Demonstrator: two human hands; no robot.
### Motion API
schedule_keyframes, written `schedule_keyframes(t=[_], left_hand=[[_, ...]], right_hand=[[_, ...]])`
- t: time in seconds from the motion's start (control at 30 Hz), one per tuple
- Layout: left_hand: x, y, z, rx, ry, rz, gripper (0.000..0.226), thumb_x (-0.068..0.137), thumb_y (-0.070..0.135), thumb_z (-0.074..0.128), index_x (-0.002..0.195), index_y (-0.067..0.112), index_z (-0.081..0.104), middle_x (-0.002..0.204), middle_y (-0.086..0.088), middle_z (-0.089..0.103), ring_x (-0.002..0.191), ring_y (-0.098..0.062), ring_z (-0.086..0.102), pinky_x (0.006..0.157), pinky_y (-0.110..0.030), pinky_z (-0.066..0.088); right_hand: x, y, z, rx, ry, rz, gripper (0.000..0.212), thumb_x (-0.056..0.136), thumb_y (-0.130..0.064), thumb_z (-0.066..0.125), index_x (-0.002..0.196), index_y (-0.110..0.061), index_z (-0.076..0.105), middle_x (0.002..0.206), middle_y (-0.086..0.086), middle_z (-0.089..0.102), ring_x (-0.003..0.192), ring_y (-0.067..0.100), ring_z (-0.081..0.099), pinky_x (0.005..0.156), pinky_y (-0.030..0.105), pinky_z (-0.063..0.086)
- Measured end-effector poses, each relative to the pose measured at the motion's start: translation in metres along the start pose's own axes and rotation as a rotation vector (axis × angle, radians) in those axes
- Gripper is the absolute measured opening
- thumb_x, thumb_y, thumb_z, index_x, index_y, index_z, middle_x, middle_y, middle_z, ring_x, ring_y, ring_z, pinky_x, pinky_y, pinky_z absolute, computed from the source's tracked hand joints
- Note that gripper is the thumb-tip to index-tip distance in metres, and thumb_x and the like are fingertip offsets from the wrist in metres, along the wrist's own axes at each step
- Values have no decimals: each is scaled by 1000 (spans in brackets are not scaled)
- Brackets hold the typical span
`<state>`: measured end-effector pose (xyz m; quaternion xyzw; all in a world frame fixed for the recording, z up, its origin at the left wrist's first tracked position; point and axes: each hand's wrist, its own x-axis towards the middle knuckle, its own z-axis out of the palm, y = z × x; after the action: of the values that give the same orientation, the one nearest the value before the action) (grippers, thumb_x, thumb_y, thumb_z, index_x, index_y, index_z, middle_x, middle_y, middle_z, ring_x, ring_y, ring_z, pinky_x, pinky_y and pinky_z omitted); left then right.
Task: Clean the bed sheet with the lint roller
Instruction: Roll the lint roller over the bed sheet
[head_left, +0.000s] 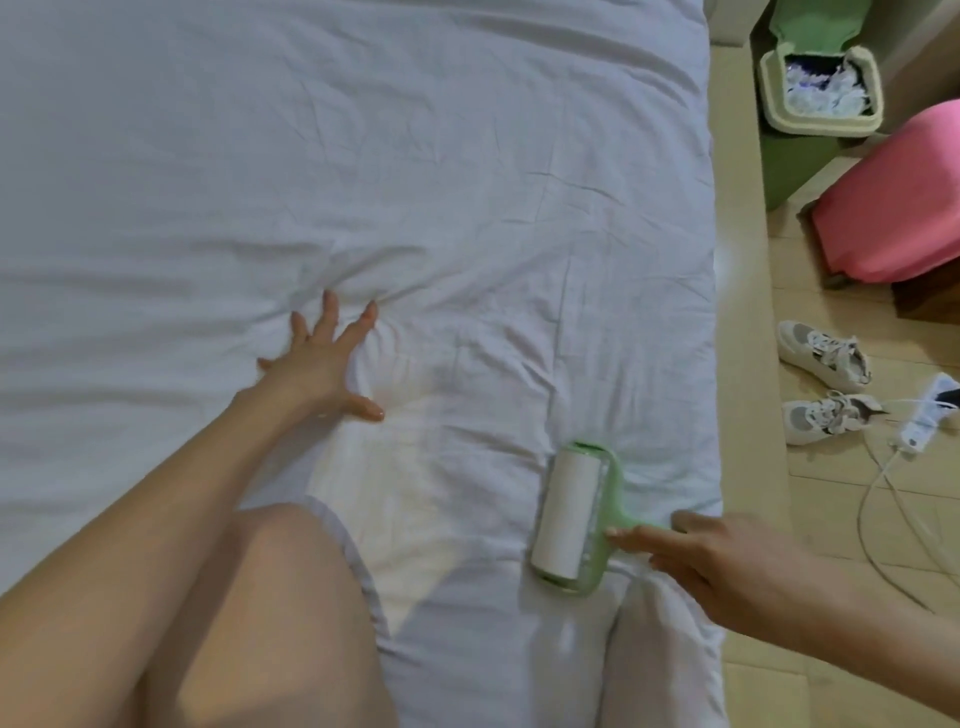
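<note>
Presses the left hand (324, 364) flat on the white bed sheet (208, 156), fingers splayed and straight, gripping nothing; probably pins the cloth taut, judging by the creases fanning from the fingertips. Kneels with a bare knee (270, 597) on the bed, likely for reach. Further right, rests the green-framed lint roller (569, 517) on the sheet near the bed's right edge, white roll against the fabric. Holds its handle lightly in the right hand (727, 561), thumb on one side, forefinger stretched along the other: seemingly a loose steering pinch, not a fist. On the floor beyond: a bin (821, 126) of crumpled white sheets, sneakers (826, 358), a power strip (924, 415).
</note>
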<state>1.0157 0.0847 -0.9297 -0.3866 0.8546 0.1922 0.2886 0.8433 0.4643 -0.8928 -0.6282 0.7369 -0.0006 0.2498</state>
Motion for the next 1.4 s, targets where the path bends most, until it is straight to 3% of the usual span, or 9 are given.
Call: schedule_keyframes(t=[0.13,0.3,0.47,0.57,0.73,0.9,1.1,1.2,1.4], left_hand=[[1,-20,-16,117,-69,95,133,65,35,87,146,47,-17,156,4,-31,147,-33,-15,111,-67,17],[-9,-42,-5,133,65,101,128,66,42,84,149,44,-12,155,16,-28,147,-16,-19,107,-73,10],[-7,-42,-2,120,76,84,127,65,43,84,148,45,-11,155,17,-27,147,-20,-20,105,-75,10],[-3,-44,-3,80,58,110,124,65,50,82,146,48,-12,154,18,-28,146,-19,-21,105,-75,8],[-12,-54,8,-39,208,61,112,67,64,72,150,45,0,159,13,-19,148,-15,-14,112,-68,4],[-31,-65,36,-122,296,-132,102,72,76,54,148,48,-6,158,9,-25,146,-20,-24,109,-67,-8],[-43,-116,22,-164,83,-267,118,66,62,76,147,51,-9,155,15,-30,146,-22,-21,105,-75,11],[-43,-111,22,-176,113,-266,120,66,53,81,148,50,-7,156,14,-27,146,-22,-21,103,-77,10],[-38,-101,25,-188,162,-300,124,63,46,86,150,48,-2,158,10,-24,146,-26,-20,101,-80,9]], right_hand=[[74,-53,6,-38,100,-91,46,73,-28,61,116,-42,54,56,-5,52,42,17,51,42,21,19],[144,-110,7,93,94,-134,43,94,-19,44,135,-33,44,90,18,61,80,39,57,59,38,34],[96,-76,13,19,117,-155,56,71,-21,69,121,-40,51,56,-1,52,39,20,49,38,23,22],[51,-45,18,-16,99,-91,53,79,-29,54,128,-45,42,56,-9,42,33,13,41,38,23,19],[6,-19,23,-27,21,29,87,71,-32,62,139,-56,13,60,-11,20,33,13,25,31,21,9],[52,-48,24,1,91,-36,65,70,-28,64,129,-46,42,55,-8,35,31,12,31,36,23,17],[166,-119,20,167,198,-103,52,77,-13,58,126,-32,55,61,9,56,47,32,53,44,25,27],[184,-134,12,179,190,-119,46,84,-16,52,128,-29,55,66,16,60,53,36,56,47,30,31],[107,-81,7,93,181,-132,55,72,-23,63,122,-40,47,57,-6,51,40,16,50,36,23,26]])
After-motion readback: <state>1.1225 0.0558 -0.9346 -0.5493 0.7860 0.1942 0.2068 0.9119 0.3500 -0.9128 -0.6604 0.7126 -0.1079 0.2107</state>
